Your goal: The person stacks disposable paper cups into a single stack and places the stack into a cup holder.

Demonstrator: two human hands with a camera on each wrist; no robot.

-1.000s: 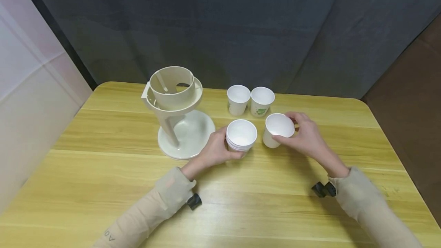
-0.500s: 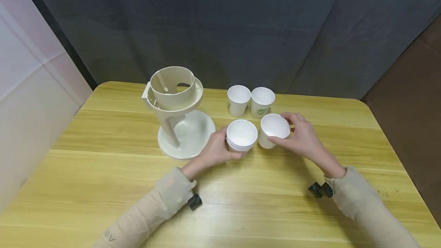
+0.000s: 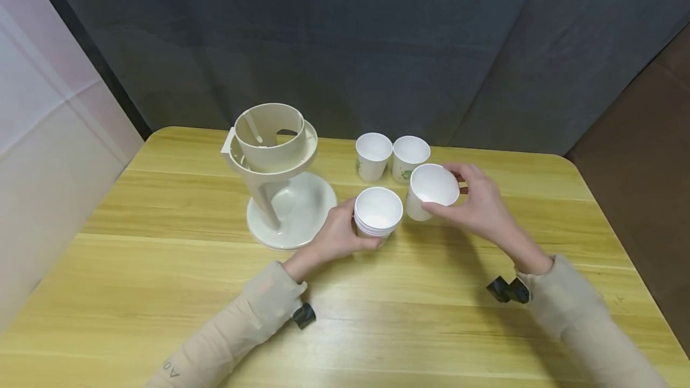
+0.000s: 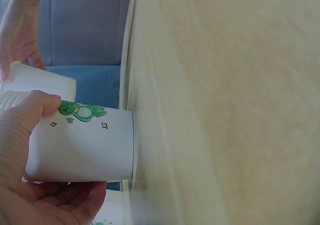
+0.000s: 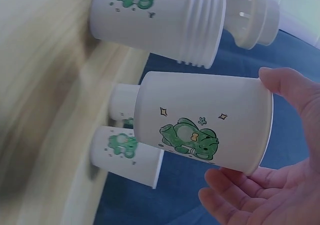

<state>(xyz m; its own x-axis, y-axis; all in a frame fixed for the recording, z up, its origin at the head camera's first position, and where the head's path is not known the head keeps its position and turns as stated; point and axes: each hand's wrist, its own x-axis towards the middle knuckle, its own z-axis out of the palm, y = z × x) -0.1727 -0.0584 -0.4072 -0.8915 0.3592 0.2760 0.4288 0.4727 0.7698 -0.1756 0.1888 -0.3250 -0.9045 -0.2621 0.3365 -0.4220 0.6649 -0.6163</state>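
My left hand (image 3: 339,231) grips a stack of several white paper cups (image 3: 378,211) that stands upright on the table. In the left wrist view the thumb lies over a green cartoon print on the lowest cup (image 4: 85,145). To the right, my right hand (image 3: 477,202) holds a single white paper cup (image 3: 433,187) by its rim, thumb on the near side and fingers on the far side. The right wrist view shows this cup (image 5: 205,117) raised off the table, with a green bear printed on its side. Behind it stand two more paper cups (image 3: 374,151), side by side.
A cream-coloured stand (image 3: 269,148) with a ring-shaped holder and a round base (image 3: 304,208) is left of the stack. The wooden table (image 3: 409,328) ends at a dark curtain (image 3: 345,47) behind the cups.
My right hand first moved the single cup left toward the stack, then lifted it and drew it slightly back and right. The left hand and its stack have stayed put.
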